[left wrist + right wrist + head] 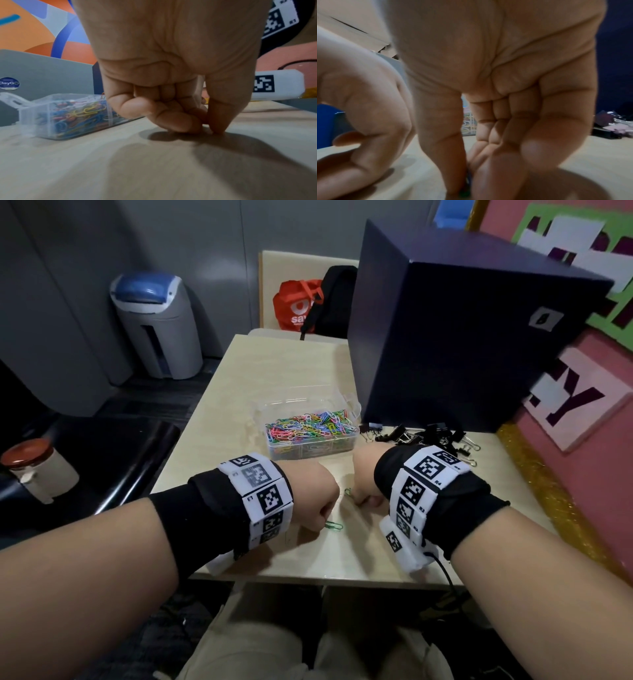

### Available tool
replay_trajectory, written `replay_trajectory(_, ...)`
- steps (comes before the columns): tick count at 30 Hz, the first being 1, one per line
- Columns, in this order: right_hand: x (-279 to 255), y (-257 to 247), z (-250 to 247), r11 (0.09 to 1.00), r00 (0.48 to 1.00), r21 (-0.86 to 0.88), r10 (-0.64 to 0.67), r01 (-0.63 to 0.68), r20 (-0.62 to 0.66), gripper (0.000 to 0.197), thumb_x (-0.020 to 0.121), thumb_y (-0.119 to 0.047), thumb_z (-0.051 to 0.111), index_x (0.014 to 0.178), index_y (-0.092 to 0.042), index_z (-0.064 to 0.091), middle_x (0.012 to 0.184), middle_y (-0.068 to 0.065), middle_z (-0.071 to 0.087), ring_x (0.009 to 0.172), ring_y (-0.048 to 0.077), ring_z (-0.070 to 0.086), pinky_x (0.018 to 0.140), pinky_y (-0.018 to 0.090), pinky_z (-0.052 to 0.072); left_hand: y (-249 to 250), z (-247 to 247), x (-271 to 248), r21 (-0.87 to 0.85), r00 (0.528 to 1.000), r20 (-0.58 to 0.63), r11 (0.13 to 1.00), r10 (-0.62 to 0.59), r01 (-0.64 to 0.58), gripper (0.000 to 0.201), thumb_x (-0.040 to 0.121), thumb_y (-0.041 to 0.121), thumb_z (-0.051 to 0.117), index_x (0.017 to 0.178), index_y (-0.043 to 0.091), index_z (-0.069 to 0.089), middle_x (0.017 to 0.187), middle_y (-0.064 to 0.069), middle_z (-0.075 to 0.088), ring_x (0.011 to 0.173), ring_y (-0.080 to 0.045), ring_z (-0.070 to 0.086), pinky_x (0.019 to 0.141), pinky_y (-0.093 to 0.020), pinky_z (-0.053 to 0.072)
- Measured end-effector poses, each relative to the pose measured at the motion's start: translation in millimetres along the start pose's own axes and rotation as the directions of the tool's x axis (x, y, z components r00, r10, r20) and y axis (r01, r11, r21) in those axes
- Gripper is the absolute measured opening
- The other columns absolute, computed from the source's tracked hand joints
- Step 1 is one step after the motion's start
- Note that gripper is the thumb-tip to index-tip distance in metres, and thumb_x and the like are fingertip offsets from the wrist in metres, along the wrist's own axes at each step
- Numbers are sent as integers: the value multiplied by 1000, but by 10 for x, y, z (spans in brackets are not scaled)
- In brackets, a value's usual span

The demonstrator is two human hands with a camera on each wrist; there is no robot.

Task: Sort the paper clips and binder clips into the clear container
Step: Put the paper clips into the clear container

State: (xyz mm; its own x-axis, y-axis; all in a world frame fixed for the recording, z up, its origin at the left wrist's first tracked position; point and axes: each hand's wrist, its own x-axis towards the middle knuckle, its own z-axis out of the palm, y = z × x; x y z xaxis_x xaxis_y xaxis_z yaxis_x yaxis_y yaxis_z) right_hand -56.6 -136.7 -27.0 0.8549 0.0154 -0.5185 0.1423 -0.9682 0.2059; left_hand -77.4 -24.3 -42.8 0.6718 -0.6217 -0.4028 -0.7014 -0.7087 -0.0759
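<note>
The clear container (264, 414) stands mid-table, holding several coloured paper clips (310, 424); it shows again as the container (32, 115) in the left wrist view. Black binder clips (430, 436) lie in a pile to its right. Both fists are down on the wooden table (239, 378) in front of the container. My left hand (317, 501) has its fingers curled, thumb and fingertip (217, 125) meeting on the tabletop, and a green paper clip (334, 525) sticks out from under it. My right hand (364, 494) pinches a second green paper clip (348, 492) between thumb and forefinger (453, 169).
A big dark blue box (462, 337) stands at the back right, just behind the binder clips. A pink board (582, 474) lines the right side. Off the table's left edge are a jar (34, 470) and a grey bin (161, 326); a red bag (298, 302) sits behind.
</note>
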Motion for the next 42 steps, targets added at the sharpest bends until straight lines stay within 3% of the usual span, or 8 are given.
replay_trajectory(3,-15,-2,-7,999,999,-38,1,1,39,34,83,-27,64,54,-15,49,39,-2,51,54,18,47,62,26,44,-78,-3,-6,-55,999,-24,998,-21,20,17,85,22,57,95,18,69,87,0,66,76,-19,50,49,-22,32)
replay_trajectory(6,3,4,-7,997,999,-68,-20,23,45,32,82,-28,65,56,-15,50,58,0,49,50,17,44,53,23,41,-298,-59,-15,-221,977,-156,969,-144,108,7,81,22,59,81,22,66,76,3,61,73,-18,54,64,-27,46)
replay_trajectory(13,-60,-12,-54,989,996,-139,-37,48,82,31,83,-22,59,55,-16,48,58,2,46,46,18,40,46,21,33,-749,-182,-46,-432,771,-386,838,-507,334,20,89,20,53,94,16,72,93,-2,71,90,-23,63,72,-29,48)
replay_trajectory(19,-59,35,-58,996,999,-76,-39,38,-4,31,87,-22,56,58,-12,49,61,3,48,55,20,47,49,23,38,-687,-80,-70,-332,813,-330,865,-481,377,24,90,26,49,94,17,71,91,-5,70,87,-27,62,72,-32,50)
replay_trajectory(24,-7,119,-195,943,962,322,5,87,-274,24,85,-26,58,99,-10,69,95,6,72,91,23,68,81,30,57,-573,-69,-103,-270,865,-323,914,-383,304,22,88,28,52,97,22,71,95,-2,71,91,-26,63,75,-31,51)
replay_trajectory(27,12,119,-246,883,909,442,43,160,-415,6,83,-23,63,83,-18,67,88,-1,70,92,20,66,83,30,54,-492,-104,-145,-293,906,-311,936,-288,197,21,86,31,57,97,24,73,92,2,73,89,-20,64,79,-29,50)
replay_trajectory(35,37,79,-231,906,865,390,54,168,-499,29,90,-9,48,105,-22,70,110,1,67,104,23,62,88,30,52,-902,-85,-252,-268,780,-244,813,-576,516,26,90,31,52,112,25,64,120,-5,55,109,-28,56,85,-36,47)
replay_trajectory(42,32,69,-184,943,893,305,22,131,-450,34,90,-8,46,113,-20,68,118,6,61,109,28,60,90,33,51,-900,-75,-266,-211,836,-163,847,-523,489,23,89,22,56,105,14,70,105,-5,69,102,-26,62,78,-30,50)
